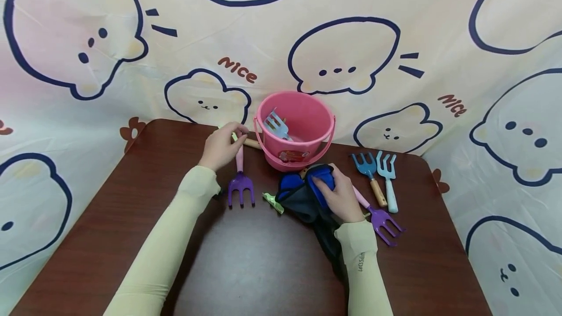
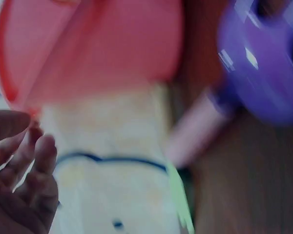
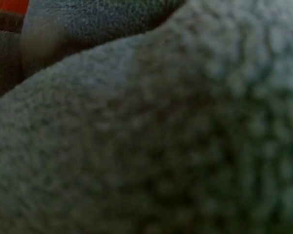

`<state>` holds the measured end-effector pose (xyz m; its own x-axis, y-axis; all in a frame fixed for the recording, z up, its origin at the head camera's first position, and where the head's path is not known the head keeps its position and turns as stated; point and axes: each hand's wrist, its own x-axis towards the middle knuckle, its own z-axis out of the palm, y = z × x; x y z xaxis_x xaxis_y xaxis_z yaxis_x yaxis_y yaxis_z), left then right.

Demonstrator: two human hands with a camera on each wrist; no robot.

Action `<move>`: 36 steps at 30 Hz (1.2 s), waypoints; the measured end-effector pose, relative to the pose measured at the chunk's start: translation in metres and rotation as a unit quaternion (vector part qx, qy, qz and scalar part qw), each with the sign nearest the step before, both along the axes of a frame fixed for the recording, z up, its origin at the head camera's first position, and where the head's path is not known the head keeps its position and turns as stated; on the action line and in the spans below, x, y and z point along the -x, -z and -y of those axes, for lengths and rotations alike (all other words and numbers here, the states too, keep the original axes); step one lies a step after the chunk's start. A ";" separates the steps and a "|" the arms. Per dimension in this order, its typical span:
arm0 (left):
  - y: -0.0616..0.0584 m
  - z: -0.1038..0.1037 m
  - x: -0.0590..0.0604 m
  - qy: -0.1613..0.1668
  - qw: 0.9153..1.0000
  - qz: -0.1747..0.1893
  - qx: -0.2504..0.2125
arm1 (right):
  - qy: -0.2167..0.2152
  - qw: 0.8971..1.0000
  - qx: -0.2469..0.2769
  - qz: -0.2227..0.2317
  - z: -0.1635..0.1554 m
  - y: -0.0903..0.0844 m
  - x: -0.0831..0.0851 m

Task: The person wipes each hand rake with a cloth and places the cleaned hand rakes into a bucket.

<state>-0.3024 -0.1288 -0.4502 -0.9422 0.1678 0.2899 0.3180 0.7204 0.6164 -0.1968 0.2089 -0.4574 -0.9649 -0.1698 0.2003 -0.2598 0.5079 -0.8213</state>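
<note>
My left hand (image 1: 221, 148) hovers near the pink handle of a purple hand fork (image 1: 240, 185), left of the pink bucket (image 1: 295, 118). In the left wrist view its fingers (image 2: 39, 180) are loosely bent, with nothing between them. With my right hand (image 1: 344, 196) I grip a dark grey fabric item with blue panels (image 1: 303, 201), just in front of the bucket; its exact kind is not clear. Grey fabric (image 3: 136, 136) fills the right wrist view and hides the fingers. A light blue hand fork (image 1: 277, 126) leans inside the bucket.
Right of my right hand lie a second purple fork (image 1: 384, 223), a blue fork with a wooden handle (image 1: 371, 172) and a pale blue fork (image 1: 388, 179). A green piece (image 1: 274, 203) lies beside the fabric. A patterned cloth (image 1: 272, 38) hangs behind the brown table (image 1: 246, 267).
</note>
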 end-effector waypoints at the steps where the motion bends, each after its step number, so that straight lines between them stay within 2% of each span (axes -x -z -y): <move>1: 0.005 0.006 0.003 0.009 1.000 0.005 0.025 | 0.000 1.000 -0.001 0.001 0.000 0.000 0.000; 3: 0.016 0.016 0.006 0.033 0.996 0.015 0.082 | -0.001 1.000 -0.002 0.003 -0.001 0.001 0.000; 5: 0.026 0.023 0.009 0.073 0.987 0.016 0.140 | -0.003 1.000 -0.002 0.003 -0.002 0.001 0.000; 8: 0.039 0.026 0.012 0.149 0.966 0.002 0.213 | -0.003 1.000 -0.002 0.001 -0.002 0.002 0.001; 10: 0.046 0.027 0.012 0.185 0.952 -0.016 0.242 | -0.004 1.000 0.000 -0.001 -0.001 0.002 0.001; 13: 0.053 0.029 0.011 0.199 0.941 -0.042 0.269 | -0.002 1.000 0.001 0.000 -0.001 0.003 0.001; 15: 0.056 0.033 0.009 0.197 0.940 -0.054 0.275 | -0.001 1.000 0.002 0.004 -0.001 0.003 0.000; 18: 0.057 0.041 0.007 0.200 0.940 -0.063 0.269 | 0.001 1.000 0.000 0.010 -0.001 0.004 -0.001; 21: 0.057 0.051 0.000 0.203 0.944 -0.073 0.249 | 0.001 1.000 0.001 0.010 -0.001 0.004 -0.001; 24: 0.055 0.062 -0.013 0.198 0.950 -0.087 0.225 | 0.001 1.000 0.002 0.007 -0.001 0.004 -0.001; 27: 0.053 0.072 -0.032 0.184 0.959 -0.095 0.193 | 0.003 1.000 0.008 0.003 -0.001 0.003 -0.001; 29: 0.052 0.077 -0.044 0.171 0.968 -0.089 0.160 | 0.006 1.000 0.014 -0.001 -0.002 0.002 -0.001; 33: 0.047 0.077 -0.064 0.147 0.987 -0.045 0.053 | 0.022 0.999 0.033 -0.020 -0.004 -0.003 -0.002; 36: 0.039 0.069 -0.074 0.144 0.989 -0.019 -0.032 | 0.032 0.997 0.063 -0.043 -0.004 -0.007 -0.003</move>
<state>-0.2283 -0.1975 -0.4895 -0.8462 0.4070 0.3439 0.5282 0.5561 0.6417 -0.1938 0.2133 -0.4508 -0.9516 -0.0758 0.2979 -0.3014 0.4203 -0.8559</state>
